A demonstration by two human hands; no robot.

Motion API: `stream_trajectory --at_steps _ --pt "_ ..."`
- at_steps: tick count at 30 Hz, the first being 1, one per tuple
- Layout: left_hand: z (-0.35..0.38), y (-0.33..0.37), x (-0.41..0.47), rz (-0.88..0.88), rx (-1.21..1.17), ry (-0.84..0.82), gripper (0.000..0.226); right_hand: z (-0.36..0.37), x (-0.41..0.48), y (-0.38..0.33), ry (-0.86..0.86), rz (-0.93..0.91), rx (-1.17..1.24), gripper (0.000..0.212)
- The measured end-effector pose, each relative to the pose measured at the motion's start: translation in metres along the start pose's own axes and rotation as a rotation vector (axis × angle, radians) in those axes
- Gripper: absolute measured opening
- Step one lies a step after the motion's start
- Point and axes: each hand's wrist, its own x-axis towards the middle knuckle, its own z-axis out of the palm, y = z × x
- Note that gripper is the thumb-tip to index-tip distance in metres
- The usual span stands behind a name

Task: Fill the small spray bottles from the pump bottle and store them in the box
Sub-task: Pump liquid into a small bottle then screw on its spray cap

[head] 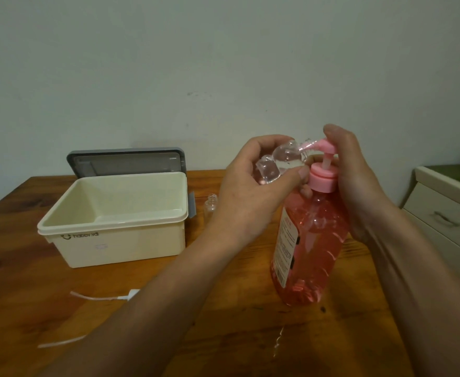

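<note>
At the right of the wooden table (223, 336), about three o'clock from its middle, the pump bottle (310, 248) of pink liquid stands upright. Both of my hands meet at its top.

My left hand (253, 183) has its fingers and thumb curled round a small clear spray bottle (277, 164) with its cap off. I hold it tilted, with its long axis running from the base at eight o'clock to the open mouth at two o'clock. The mouth sits right at the tip of the pink pump nozzle (313, 145), which points back toward ten o'clock. I cannot tell how much liquid is inside it.

My right hand (359, 186) wraps the neck of the pump bottle from behind, with one digit resting on top of the pump head. I judge the next press depends on mouth and nozzle staying in line; a small slip would send liquid onto the table.

From my left hand, the open cream storage box (114, 246) lies at nine o'clock, well apart, with its grey lid (125, 164) propped upright behind it. The left hand is nearer to it, so I expect that hand to carry the bottle over.

Between the box and my left hand stands a second small clear bottle (212, 206), uncapped. A white spray cap with its dip tube (130, 293) lies on the table at seven o'clock from that hand. A cream drawer unit (446, 213) stands off the table's right edge.
</note>
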Motion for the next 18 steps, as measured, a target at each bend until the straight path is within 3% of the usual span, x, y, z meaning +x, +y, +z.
stream_trajectory --at_steps 18 --pt "-0.0069 -0.0047 -0.0032 -0.038 -0.009 0.039 0.037 -0.0073 0.0027 0.0017 -0.081 -0.096 -0.005 0.065"
